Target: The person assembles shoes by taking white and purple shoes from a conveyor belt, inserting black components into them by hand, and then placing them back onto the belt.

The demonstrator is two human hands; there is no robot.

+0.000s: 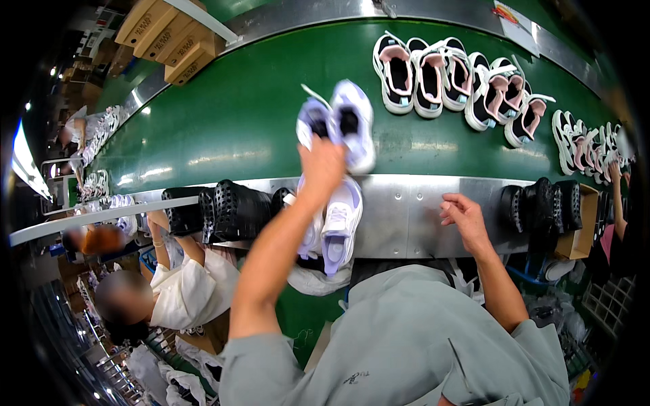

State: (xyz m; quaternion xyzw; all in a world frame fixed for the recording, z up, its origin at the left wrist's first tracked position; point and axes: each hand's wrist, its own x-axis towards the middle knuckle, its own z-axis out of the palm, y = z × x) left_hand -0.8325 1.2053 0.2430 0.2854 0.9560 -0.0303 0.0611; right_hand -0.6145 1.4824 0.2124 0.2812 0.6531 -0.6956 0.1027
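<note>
Lilac shoes, near pr (342, 220): on metal strip (393, 216) along near edge of green counter (237, 128), a bit L of person's front; R shoe shows well, white laces, heel end toward person; L shoe partly behind L forearm.
White crumpled stuff (318, 281): just below near pr, past strip's edge; kind unclear.
Shirt (399, 331): grey-green, fills lower middle.
R hand (467, 218): above metal strip, well apart from lilac shoes; holds nothing, fingers loosely bent & apart.
Black studded items, L side (240, 210): on strip, next to L forearm; exact kind unclear.
Black studded items, R side (542, 206): similar, on strip beyond R hand, near open brown carton (579, 223).
L hand (323, 166): reaches past strip, at near end of far lilac pr, overlapping L shoe; fingertips hidden & blurred, can't tell if clamped or only touching.
Lilac shoes, far pr (353, 132): over green counter, side by side, dark inside, slightly blurred; can't tell if resting or lifted.
Co-worker, L side (196, 287): white top, arms up toward black items.
Pink-lined shoes (455, 74): black & white, in a row on far R part of counter, well apart from both hands.
More shoes, far R (586, 145): packed close, another person's arm (617, 196) beside them.
Brown boxes (179, 40): stacked, upper L, beyond counter, by white rail (203, 20).
</note>
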